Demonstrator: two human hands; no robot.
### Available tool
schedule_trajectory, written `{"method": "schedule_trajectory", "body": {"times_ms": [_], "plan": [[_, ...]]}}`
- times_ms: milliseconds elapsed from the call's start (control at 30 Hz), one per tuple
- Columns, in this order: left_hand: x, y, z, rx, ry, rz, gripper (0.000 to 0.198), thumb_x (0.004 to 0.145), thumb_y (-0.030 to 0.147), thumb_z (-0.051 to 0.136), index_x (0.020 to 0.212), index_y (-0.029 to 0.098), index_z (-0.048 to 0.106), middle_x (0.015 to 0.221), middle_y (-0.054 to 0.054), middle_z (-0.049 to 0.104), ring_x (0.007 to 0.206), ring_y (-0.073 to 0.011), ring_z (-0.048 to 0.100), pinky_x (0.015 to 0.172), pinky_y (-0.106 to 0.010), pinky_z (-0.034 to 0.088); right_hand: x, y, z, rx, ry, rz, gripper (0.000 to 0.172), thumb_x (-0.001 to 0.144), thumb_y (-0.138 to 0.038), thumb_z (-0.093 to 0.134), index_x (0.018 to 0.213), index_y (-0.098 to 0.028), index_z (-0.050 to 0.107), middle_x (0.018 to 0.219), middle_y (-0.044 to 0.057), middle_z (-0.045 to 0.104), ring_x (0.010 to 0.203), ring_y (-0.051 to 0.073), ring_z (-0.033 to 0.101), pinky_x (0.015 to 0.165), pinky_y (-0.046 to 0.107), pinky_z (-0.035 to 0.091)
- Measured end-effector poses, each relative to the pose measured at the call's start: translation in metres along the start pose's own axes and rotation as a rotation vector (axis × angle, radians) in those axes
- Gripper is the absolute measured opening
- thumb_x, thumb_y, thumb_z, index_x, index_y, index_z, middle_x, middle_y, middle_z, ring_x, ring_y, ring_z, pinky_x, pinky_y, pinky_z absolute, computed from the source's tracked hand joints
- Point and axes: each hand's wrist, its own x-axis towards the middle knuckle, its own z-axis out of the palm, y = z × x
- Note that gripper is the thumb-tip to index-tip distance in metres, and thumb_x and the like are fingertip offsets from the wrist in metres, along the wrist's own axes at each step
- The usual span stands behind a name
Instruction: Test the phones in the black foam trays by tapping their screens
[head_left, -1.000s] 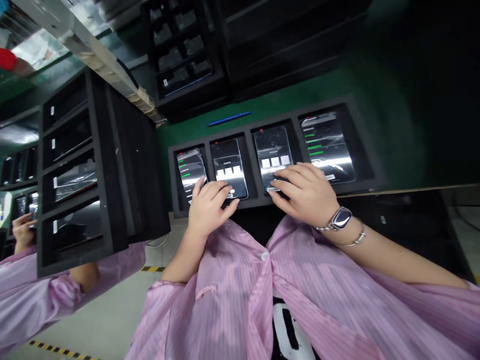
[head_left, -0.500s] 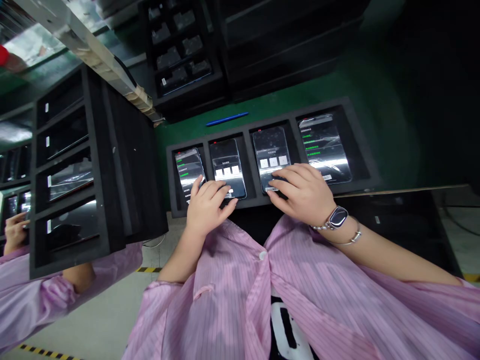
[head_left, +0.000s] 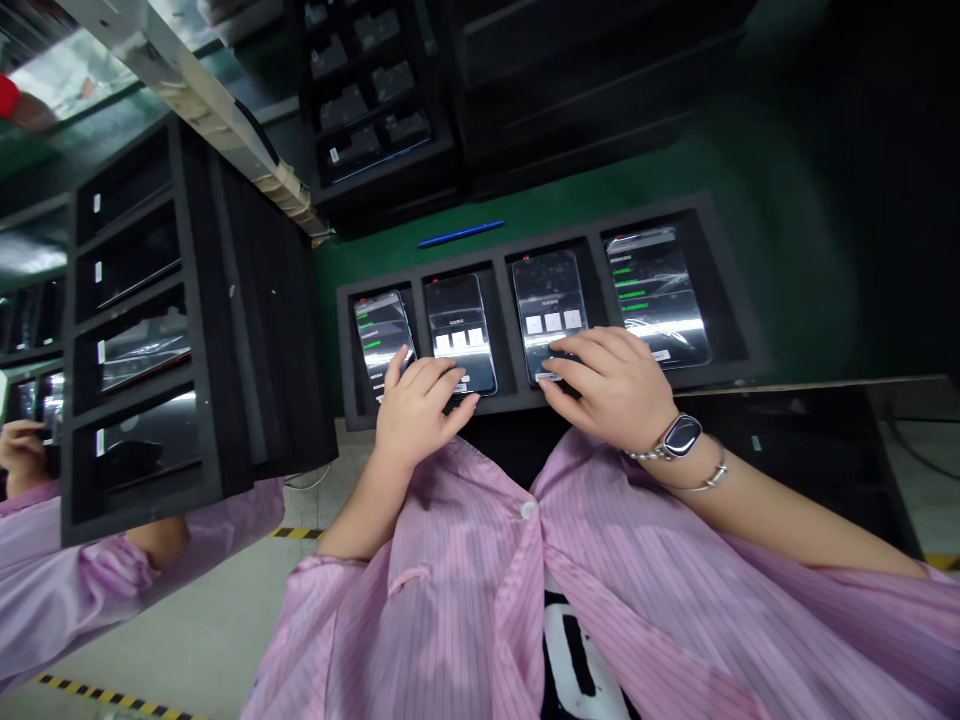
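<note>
little has changed in the last second: the left hand (head_left: 420,410) is still over the lower end of the second smartphone (head_left: 457,312) from the left, the right hand (head_left: 611,385) over the third smartphone (head_left: 549,285), so work stays with these two, their white squares unchanged. the hands are apart, fingers loosely bent, clamped on nothing; fingertip contact i cannot tell. both phones lie in a black foam tray (head_left: 731,300), mid-frame, below a blue pen (head_left: 461,235).

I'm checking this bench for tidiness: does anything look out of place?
Only mildly: a blue pen lies loose on the green table, outside the foam tray holding four phones. I see no spill or obvious damage.
</note>
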Motion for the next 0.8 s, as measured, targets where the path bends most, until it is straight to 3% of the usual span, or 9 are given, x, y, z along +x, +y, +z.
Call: {"method": "schedule_trajectory", "body": {"times_ms": [700, 800], "plan": [[-0.0008, 0.0001, 0.0004, -0.004, 0.015, 0.02, 0.027, 0.1, 0.042, 0.064, 0.111, 0.02, 0.075, 0.115, -0.007, 0.078, 0.105, -0.0239, 0.073, 0.122, -0.051, 0.037, -0.0003, 0.0004, 0.0011, 0.02, 0.026, -0.011, 0.013, 0.093, -0.03, 0.07, 0.096, -0.018, 0.073, 0.11, 0.006, 0.076, 0.102, 0.025, 0.067, 0.093, 0.041, 0.052], [-0.0012, 0.0002, -0.0004, 0.003, 0.009, -0.005, 0.031, 0.1, 0.045, 0.064, 0.117, 0.022, 0.074, 0.122, -0.008, 0.076, 0.118, -0.0271, 0.069, 0.125, -0.053, 0.033, -0.0008, 0.0005, 0.0006, 0.015, 0.017, -0.011, 0.014, 0.094, -0.031, 0.069, 0.098, -0.018, 0.072, 0.11, 0.006, 0.076, 0.103, 0.025, 0.067, 0.093, 0.042, 0.052]]}}
